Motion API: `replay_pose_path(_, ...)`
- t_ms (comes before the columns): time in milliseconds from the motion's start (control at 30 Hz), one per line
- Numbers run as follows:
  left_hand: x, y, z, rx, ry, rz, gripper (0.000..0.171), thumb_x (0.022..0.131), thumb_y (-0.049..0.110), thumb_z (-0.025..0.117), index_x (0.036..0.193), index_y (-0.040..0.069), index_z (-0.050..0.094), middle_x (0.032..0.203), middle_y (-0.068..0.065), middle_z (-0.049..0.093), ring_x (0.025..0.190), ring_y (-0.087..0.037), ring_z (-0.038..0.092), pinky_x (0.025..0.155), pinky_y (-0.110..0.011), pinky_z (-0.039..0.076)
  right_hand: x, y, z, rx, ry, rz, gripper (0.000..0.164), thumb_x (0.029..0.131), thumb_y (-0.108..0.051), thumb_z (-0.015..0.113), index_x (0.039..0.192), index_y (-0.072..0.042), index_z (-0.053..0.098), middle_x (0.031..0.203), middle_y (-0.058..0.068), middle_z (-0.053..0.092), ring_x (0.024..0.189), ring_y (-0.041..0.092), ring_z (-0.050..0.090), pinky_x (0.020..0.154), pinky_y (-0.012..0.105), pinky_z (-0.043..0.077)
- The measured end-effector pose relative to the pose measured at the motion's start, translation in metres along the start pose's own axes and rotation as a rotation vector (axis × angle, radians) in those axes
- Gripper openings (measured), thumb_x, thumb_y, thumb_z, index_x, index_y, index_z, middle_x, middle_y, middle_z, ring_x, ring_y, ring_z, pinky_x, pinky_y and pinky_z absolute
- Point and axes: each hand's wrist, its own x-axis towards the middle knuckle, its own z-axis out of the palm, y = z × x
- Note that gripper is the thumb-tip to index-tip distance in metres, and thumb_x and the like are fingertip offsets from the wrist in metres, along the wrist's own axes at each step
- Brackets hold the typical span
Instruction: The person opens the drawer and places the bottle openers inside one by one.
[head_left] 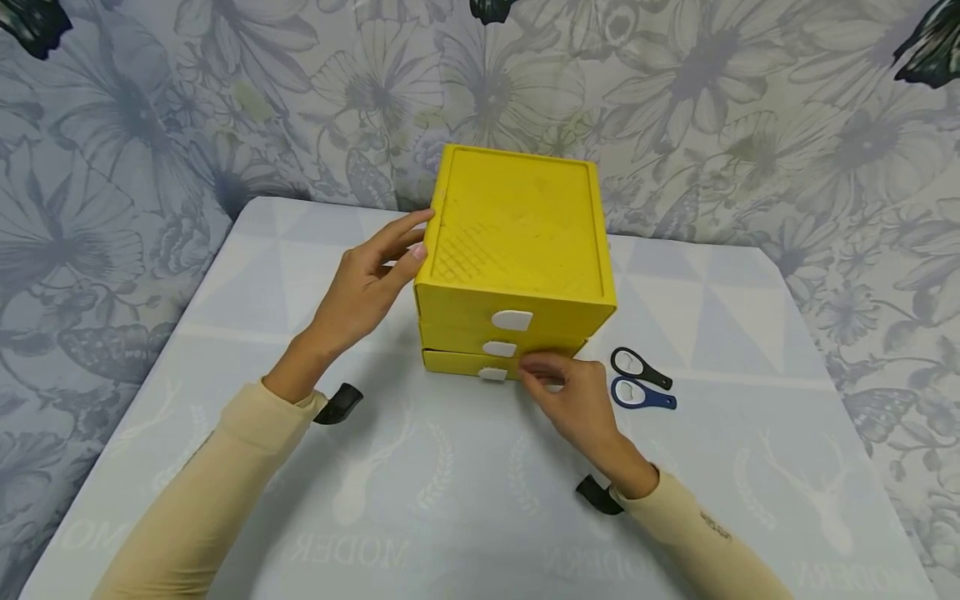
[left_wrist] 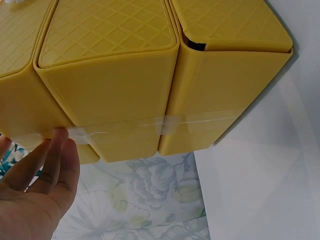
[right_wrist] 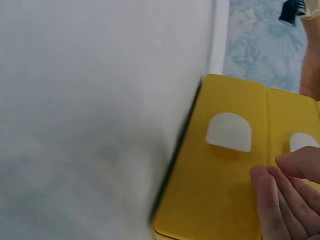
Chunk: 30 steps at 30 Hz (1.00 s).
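Note:
A yellow drawer box [head_left: 525, 225] with three stacked drawers stands near the table's far side, a white tab on each front. The lowest drawer [left_wrist: 230, 25] sits slightly out, with a dark gap at its corner. My left hand [head_left: 363, 283] touches the box's left side with extended fingers; in the left wrist view the fingertips [left_wrist: 60, 135] lie by a strip of clear tape. My right hand [head_left: 573, 396] is at the lower right of the fronts, fingertips against them. In the right wrist view the lowest white tab [right_wrist: 229, 132] is beside the fingers, not gripped.
Right of the box lie two small ring-headed tools with short handles, one black [head_left: 641, 368] and one blue [head_left: 643, 393]. A pale patterned cover lies over the table [head_left: 465, 500]. Flowered wallpaper [head_left: 705, 125] rises behind it.

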Motion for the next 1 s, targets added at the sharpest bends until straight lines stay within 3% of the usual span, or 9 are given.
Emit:
replay_pose_path(200, 0.0, 0.001, 0.0, 0.0, -0.002, -0.005, 0.045, 0.106, 0.037, 0.05, 0.15, 0.039, 0.044, 0.149, 0.0, 0.053, 0.13, -0.017, 0.057, 0.099, -0.044, 0.051, -0.002, 0.005, 0.009, -0.024, -0.054, 0.027, 0.01, 0.086, -0.006, 0.077, 0.097, -0.006, 0.078, 0.089, 0.004, 0.078, 0.083, 0.015, 0.075, 0.072, 0.027, 0.061)
replay_pose_path(700, -0.001, 0.002, 0.0, -0.003, -0.004, 0.002, 0.045, 0.106, 0.036, 0.05, 0.151, 0.038, 0.044, 0.149, 0.001, 0.053, 0.132, -0.016, 0.055, 0.101, -0.045, 0.051, 0.001, 0.009, 0.021, -0.076, -0.052, 0.01, 0.007, 0.088, -0.008, 0.077, 0.093, -0.007, 0.081, 0.086, 0.002, 0.078, 0.079, 0.013, 0.074, 0.07, 0.028, 0.061)
replay_pose_path(1000, -0.001, 0.002, -0.001, 0.002, -0.006, -0.005, 0.046, 0.106, 0.037, 0.05, 0.151, 0.038, 0.043, 0.15, 0.0, 0.052, 0.133, -0.017, 0.055, 0.103, -0.045, 0.05, -0.009, 0.001, 0.021, -0.127, -0.089, 0.02, 0.006, 0.087, -0.008, 0.077, 0.091, -0.01, 0.082, 0.085, -0.002, 0.078, 0.078, 0.008, 0.073, 0.07, 0.026, 0.06)
